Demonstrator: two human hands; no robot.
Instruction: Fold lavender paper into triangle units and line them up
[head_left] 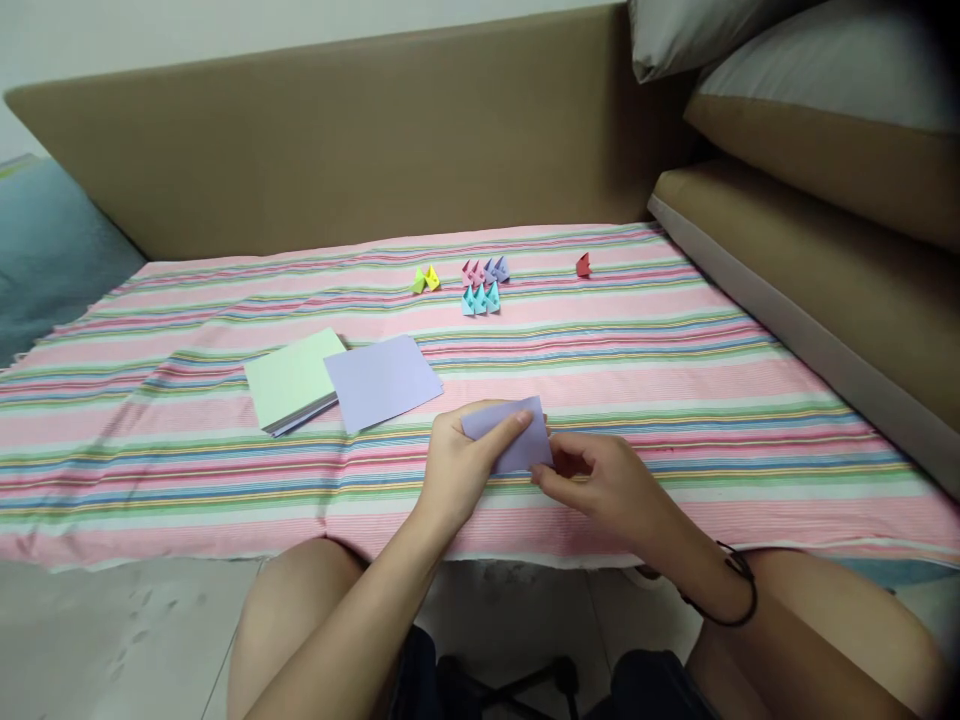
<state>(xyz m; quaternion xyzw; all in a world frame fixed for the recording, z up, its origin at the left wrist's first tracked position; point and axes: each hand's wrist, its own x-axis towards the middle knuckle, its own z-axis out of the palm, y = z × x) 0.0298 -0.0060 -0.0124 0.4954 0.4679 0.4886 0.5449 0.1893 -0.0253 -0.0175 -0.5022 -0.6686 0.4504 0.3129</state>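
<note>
A small lavender sheet of paper (517,452) is held between both hands above the striped cloth. My left hand (466,450) grips it from the left, thumb lying across its face and fingers hidden behind. At the lower right corner, my right hand (589,472) pinches the paper between thumb and fingers. Just left of my hands lies a larger lavender sheet (384,380), its left edge beside a pale green paper stack (294,378). Farther back stand folded paper pieces: yellow ones (426,280), pink ones (473,272), lavender ones (496,269), light blue ones (481,299) and a red one (583,265).
A pink striped cloth (645,370) covers the seat, with a brown backrest (360,150) behind it. Brown and grey cushions (810,260) are stacked along the right side. A blue-grey cushion (60,240) is at the far left. My knees are below the front edge.
</note>
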